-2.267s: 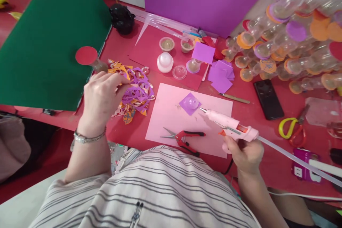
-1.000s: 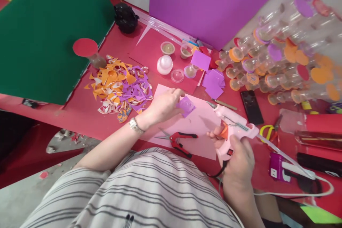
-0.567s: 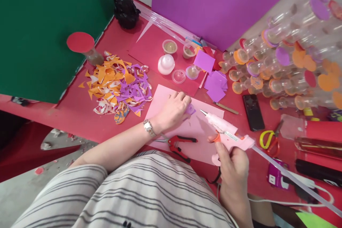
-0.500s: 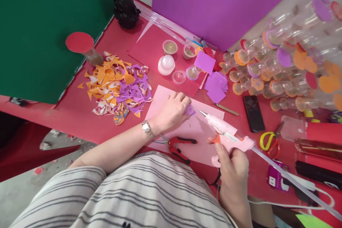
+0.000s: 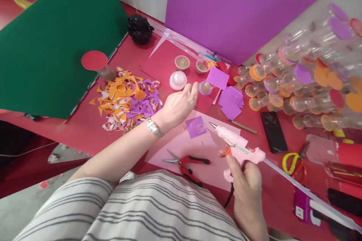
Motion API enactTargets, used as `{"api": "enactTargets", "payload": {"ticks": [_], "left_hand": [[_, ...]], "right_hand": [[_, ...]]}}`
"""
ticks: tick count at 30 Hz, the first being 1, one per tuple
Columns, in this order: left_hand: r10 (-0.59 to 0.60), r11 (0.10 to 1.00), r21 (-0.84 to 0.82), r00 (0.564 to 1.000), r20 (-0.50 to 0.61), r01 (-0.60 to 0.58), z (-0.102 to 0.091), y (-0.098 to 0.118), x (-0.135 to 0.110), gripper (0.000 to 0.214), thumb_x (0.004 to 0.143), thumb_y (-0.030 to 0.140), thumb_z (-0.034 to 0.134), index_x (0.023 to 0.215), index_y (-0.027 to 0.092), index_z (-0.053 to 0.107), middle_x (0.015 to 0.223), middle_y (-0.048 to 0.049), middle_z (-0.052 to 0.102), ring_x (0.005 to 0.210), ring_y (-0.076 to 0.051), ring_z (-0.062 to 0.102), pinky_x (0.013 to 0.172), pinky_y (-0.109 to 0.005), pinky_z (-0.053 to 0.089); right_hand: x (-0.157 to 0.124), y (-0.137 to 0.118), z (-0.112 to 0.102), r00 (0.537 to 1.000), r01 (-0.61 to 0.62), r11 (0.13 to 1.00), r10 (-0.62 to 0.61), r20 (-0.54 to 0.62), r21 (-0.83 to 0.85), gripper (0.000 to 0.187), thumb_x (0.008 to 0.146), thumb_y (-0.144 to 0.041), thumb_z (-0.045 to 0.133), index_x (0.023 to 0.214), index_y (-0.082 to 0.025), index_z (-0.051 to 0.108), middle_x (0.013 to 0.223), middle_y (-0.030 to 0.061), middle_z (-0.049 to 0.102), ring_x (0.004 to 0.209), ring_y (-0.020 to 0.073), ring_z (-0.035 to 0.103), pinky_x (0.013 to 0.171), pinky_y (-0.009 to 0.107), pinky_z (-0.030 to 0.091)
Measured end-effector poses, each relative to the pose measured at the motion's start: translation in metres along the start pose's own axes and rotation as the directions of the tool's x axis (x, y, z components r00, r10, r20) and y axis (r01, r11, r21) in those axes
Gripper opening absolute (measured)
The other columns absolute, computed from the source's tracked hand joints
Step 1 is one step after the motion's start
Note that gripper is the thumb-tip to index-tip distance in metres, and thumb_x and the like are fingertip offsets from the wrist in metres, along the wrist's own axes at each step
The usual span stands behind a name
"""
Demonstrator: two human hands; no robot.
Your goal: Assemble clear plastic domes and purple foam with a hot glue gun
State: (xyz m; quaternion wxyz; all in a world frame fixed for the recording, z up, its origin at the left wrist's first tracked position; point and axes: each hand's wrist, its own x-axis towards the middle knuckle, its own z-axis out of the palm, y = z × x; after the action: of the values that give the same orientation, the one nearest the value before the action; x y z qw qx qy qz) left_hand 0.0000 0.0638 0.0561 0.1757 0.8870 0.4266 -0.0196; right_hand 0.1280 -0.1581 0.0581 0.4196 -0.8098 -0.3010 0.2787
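My right hand (image 5: pixel 246 177) is wrapped round the handle of a pink hot glue gun (image 5: pixel 233 139), its metal nozzle pointing left. A long clear glue stick (image 5: pixel 296 182) runs out of its back. Just left of the nozzle, a purple paper square (image 5: pixel 190 130) lies on pink paper (image 5: pixel 169 150), with a small clear plastic lid (image 5: pixel 199 125) on it. My left hand (image 5: pixel 181 105) reaches over the red sheet beside a stack of clear domed lids (image 5: pixel 178 80). Its fingers curl downward and together; their tips, and whatever is under them, are hidden.
Red-handled pruning shears (image 5: pixel 188 162) lie near my body. Purple squares (image 5: pixel 231 101), sand-filled cups (image 5: pixel 182 62), a craft knife (image 5: pixel 242 126) and a phone (image 5: pixel 273 131) lie beyond. Paper scraps (image 5: pixel 127 96) are heaped left; capped clear bottles (image 5: pixel 305 75) crowd the right. A green board (image 5: pixel 62 45) leans left.
My left hand has left the purple square and moved up to where a loose clear lid lay, now covered. The square with its lid is uncovered. My right hand still holds the glue gun.
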Motion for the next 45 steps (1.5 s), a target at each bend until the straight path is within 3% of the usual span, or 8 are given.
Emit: {"api": "enactTargets", "payload": {"ticks": [10,15,18,21,23,30,40,45], "left_hand": [[0.035,0.999,0.015,0.999,0.001,-0.035,0.008,0.004,0.016,0.041,0.092,-0.004,0.030,0.120,0.010,0.056,0.113,-0.0167,0.059,0.092,-0.026,0.071,0.067,-0.035,0.059],[0.104,0.936,-0.300,0.958,-0.269,-0.185,0.010,-0.007,-0.016,0.017,0.092,0.025,0.062,0.106,0.019,0.053,0.118,-0.0130,0.060,0.112,-0.028,0.064,0.091,-0.042,0.057],[0.000,0.596,-0.745,0.927,-0.374,-0.301,0.016,-0.011,-0.032,0.035,0.088,0.037,0.067,0.110,0.022,0.044,0.123,-0.0105,0.060,0.108,-0.022,0.065,0.097,-0.041,0.055],[-0.021,0.157,-0.960,0.971,-0.237,-0.231,0.026,-0.009,-0.041,0.042,0.086,0.045,0.069,0.107,0.024,0.040,0.118,-0.0075,0.061,0.098,-0.017,0.065,0.085,-0.034,0.056],[0.007,0.037,-0.986,0.987,-0.162,-0.162,0.033,-0.005,-0.044,0.049,0.080,0.050,0.075,0.105,0.024,0.042,0.112,-0.0059,0.061,0.095,-0.017,0.064,0.081,-0.031,0.055],[0.093,-0.108,-0.992,0.993,-0.067,-0.057,0.045,-0.001,-0.048,0.054,0.069,0.042,0.085,0.110,0.020,0.059,0.106,-0.0068,0.062,0.091,-0.017,0.061,0.076,-0.029,0.055],[0.169,-0.166,-0.984,0.981,-0.094,-0.065,0.042,-0.005,-0.050,0.052,0.072,0.039,0.082,0.114,0.020,0.059,0.117,-0.0115,0.068,0.106,-0.024,0.068,0.091,-0.038,0.056],[0.196,0.018,-0.990,0.971,-0.136,-0.142,0.041,-0.006,-0.052,0.048,0.074,0.031,0.077,0.115,0.020,0.054,0.121,-0.0131,0.064,0.109,-0.024,0.065,0.093,-0.039,0.055]], "right_hand": [[-0.005,0.005,-0.008,0.997,-0.066,0.994,0.068,-0.024,0.085,0.034,0.081,-0.052,0.073,0.086,-0.018,0.074,0.085,0.0079,0.076,0.078,0.0228,0.070,0.057,0.027,0.050],[-0.005,0.008,-0.005,1.000,0.006,0.994,-0.004,-0.015,0.109,0.029,0.082,-0.049,0.073,0.083,-0.020,0.075,0.086,0.0075,0.077,0.082,0.0229,0.071,0.062,0.029,0.053],[-0.005,0.008,-0.002,0.999,0.006,0.989,-0.001,-0.033,0.146,0.029,0.082,-0.049,0.073,0.084,-0.020,0.075,0.084,0.0073,0.076,0.078,0.0221,0.070,0.053,0.026,0.050],[-0.006,0.008,-0.003,0.998,0.040,0.983,-0.031,-0.057,0.179,0.028,0.084,-0.047,0.072,0.082,-0.019,0.073,0.081,0.0071,0.075,0.072,0.0201,0.068,0.051,0.026,0.048],[-0.007,0.010,-0.005,0.996,0.076,0.980,-0.065,-0.066,0.182,0.029,0.085,-0.047,0.071,0.079,-0.019,0.072,0.080,0.0074,0.075,0.067,0.0187,0.066,0.051,0.027,0.049],[-0.017,0.013,-0.002,0.900,0.198,0.973,-0.134,-0.414,0.116,0.040,0.073,-0.052,0.079,0.058,-0.023,0.055,0.052,-0.0012,0.059,0.047,0.0152,0.054,0.044,0.028,0.044],[-0.026,0.007,-0.006,0.964,0.108,0.993,-0.093,-0.248,0.048,0.026,0.079,-0.046,0.079,0.079,-0.020,0.073,0.076,0.0046,0.075,0.070,0.0207,0.071,0.057,0.028,0.056],[-0.026,-0.001,-0.004,0.984,0.148,0.986,-0.139,-0.113,0.079,0.029,0.079,-0.048,0.079,0.085,-0.020,0.078,0.085,0.0076,0.080,0.070,0.0219,0.073,0.058,0.029,0.058]]}}
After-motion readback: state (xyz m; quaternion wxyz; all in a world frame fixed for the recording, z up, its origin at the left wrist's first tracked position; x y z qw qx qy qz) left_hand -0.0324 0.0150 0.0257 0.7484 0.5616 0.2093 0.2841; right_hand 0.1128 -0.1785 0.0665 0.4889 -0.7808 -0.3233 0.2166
